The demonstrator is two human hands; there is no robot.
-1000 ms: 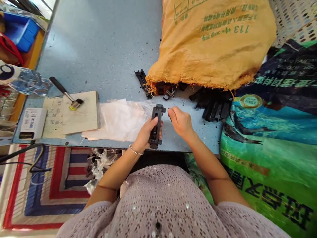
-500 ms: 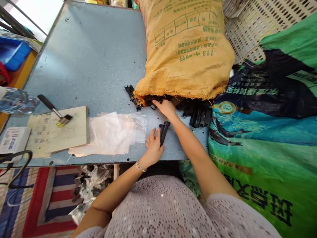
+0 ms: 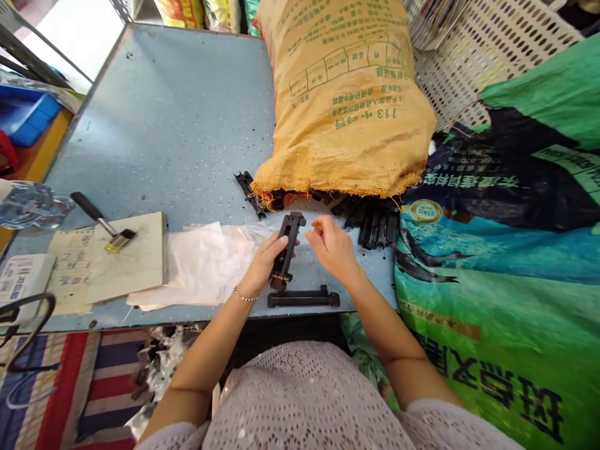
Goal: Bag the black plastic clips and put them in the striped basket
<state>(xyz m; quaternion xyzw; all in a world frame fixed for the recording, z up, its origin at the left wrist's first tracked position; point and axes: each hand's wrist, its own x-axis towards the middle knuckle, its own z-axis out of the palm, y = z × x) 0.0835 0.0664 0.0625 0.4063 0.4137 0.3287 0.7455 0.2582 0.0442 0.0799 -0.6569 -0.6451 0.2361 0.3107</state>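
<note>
My left hand point(image 3: 267, 259) is closed around a long black plastic part point(image 3: 287, 250) with a slot down its middle, held tilted above the table. Just right of its upper end is my right hand point(image 3: 335, 250), fingers loosely curled with a gap at the thumb and nothing visible in them. A similar black plastic part point(image 3: 304, 299) lies sideways along the table's front edge, below my left hand. More black parts point(image 3: 379, 226) spill from the mouth of the yellow woven sack point(image 3: 347, 144), and a single one point(image 3: 250, 194) lies at its left corner.
Clear plastic bags point(image 3: 201, 262) lie left of my hands on the blue table point(image 3: 187, 112). Further left are a brush point(image 3: 105, 220) on a pad point(image 3: 140, 250) and a white box point(image 3: 25, 281). A green-blue sack point(image 3: 497, 250) and a perforated basket point(image 3: 454, 81) stand on the right.
My right hand has come back from the sack's mouth. A black part is now in my left hand, and the one it was touching before lies sideways at the table's front edge.
</note>
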